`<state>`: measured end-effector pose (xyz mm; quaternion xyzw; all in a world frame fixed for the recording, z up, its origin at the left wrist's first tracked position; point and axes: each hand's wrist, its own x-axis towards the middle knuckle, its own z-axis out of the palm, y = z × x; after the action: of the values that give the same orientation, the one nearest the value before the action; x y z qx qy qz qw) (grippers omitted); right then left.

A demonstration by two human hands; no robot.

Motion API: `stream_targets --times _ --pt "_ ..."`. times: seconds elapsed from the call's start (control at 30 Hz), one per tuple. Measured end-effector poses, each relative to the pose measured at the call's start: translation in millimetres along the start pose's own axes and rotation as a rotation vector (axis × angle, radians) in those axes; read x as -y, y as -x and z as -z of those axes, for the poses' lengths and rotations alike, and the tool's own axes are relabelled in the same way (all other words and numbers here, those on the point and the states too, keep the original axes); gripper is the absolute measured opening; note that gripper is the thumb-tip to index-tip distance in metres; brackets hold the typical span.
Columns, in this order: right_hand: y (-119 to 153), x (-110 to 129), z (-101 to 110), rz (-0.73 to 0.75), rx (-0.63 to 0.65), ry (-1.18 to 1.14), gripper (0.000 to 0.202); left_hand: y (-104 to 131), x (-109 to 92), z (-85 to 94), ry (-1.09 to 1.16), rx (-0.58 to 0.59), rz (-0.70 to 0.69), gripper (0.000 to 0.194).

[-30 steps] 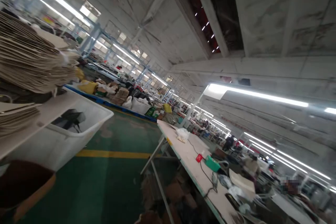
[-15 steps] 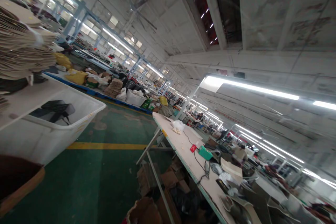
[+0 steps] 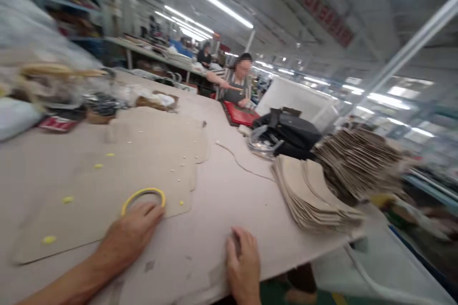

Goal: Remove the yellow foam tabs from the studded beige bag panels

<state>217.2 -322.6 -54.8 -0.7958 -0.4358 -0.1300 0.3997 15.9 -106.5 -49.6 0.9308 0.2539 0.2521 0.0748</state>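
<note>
My left hand (image 3: 138,228) has its fingers closed on a yellow tape roll (image 3: 145,191), which rests over flat beige panels (image 3: 143,162). These panels lie overlapped on the table, with small yellow spots and pin-like marks on them. Near the table's front edge is my right hand (image 3: 244,259), its fingers curled and pressed together; whether anything is inside them is hidden. It is right of the panels and left of a stack of beige pieces (image 3: 311,195). A thin cord (image 3: 246,167) lies on the table beyond it.
The pale table (image 3: 211,200) bears a black bag (image 3: 289,131) and a larger brown stack (image 3: 361,162) at the right. Across it, a person (image 3: 238,81) works at a red item (image 3: 239,114). Plastic bags (image 3: 36,33) crowd the left. A white bin (image 3: 386,267) stands lower right.
The view has swung from the aisle and ceiling down to a worktable. Both my hands, the tape roll and the overlapped panels are now in sight.
</note>
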Motion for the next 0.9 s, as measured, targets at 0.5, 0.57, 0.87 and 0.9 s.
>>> stream_targets --times 0.5,0.57,0.87,0.9 --pt "-86.2 63.2 -85.9 0.269 0.592 -0.200 0.018 -0.9 -9.4 9.8 0.072 0.181 0.147 0.017" --pt "-87.4 64.0 -89.5 0.279 0.635 -0.172 0.018 -1.3 -9.6 8.7 0.084 0.188 0.160 0.017" --pt "-97.6 72.4 -99.5 0.242 0.746 -0.069 0.017 2.6 -3.7 9.1 0.180 0.158 0.155 0.015" --pt "-99.1 73.3 -98.9 0.220 0.762 -0.081 0.017 2.4 -1.8 10.8 0.203 0.136 0.144 0.015"
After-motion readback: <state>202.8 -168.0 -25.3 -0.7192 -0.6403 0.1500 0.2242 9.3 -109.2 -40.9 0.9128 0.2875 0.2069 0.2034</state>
